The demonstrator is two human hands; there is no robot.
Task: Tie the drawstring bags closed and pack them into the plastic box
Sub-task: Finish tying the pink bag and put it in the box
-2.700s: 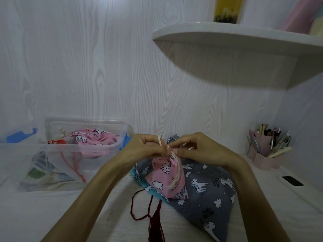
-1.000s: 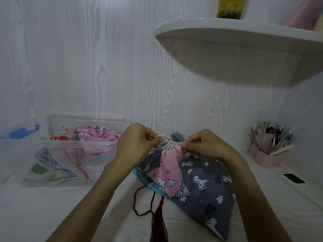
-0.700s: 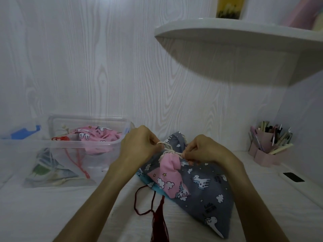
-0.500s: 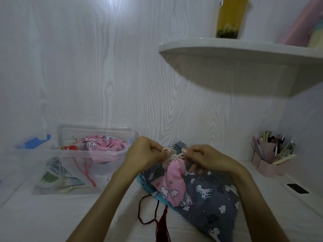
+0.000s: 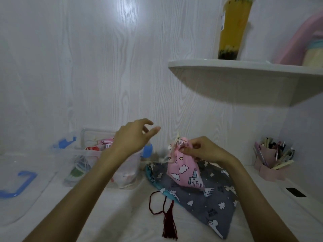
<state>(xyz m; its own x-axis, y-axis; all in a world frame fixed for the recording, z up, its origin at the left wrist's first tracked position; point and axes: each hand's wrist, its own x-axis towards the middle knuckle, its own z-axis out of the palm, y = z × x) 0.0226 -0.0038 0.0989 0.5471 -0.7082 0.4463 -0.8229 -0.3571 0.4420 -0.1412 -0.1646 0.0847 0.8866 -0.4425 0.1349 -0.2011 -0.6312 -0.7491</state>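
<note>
The pink bag (image 5: 183, 169) stands on the grey bag (image 5: 206, 194), on the counter (image 5: 122, 206) just right of the plastic box (image 5: 83, 154). Its neck is gathered, and the cream cord (image 5: 170, 154) hangs loose at its left side. The right hand (image 5: 201, 150) pinches the gathered neck. Half a second ago both hands pulled the cord at the neck; now the left hand (image 5: 134, 138) has let go and is lifted left of the pink bag, over the right end of the box, fingers spread and holding nothing. In the box lie other bags. A red tassel (image 5: 169, 222) lies on the counter in front of the grey bag. The view now shows more of the shelf (image 5: 227, 67) and a yellow cup (image 5: 232, 27) on it.
</note>
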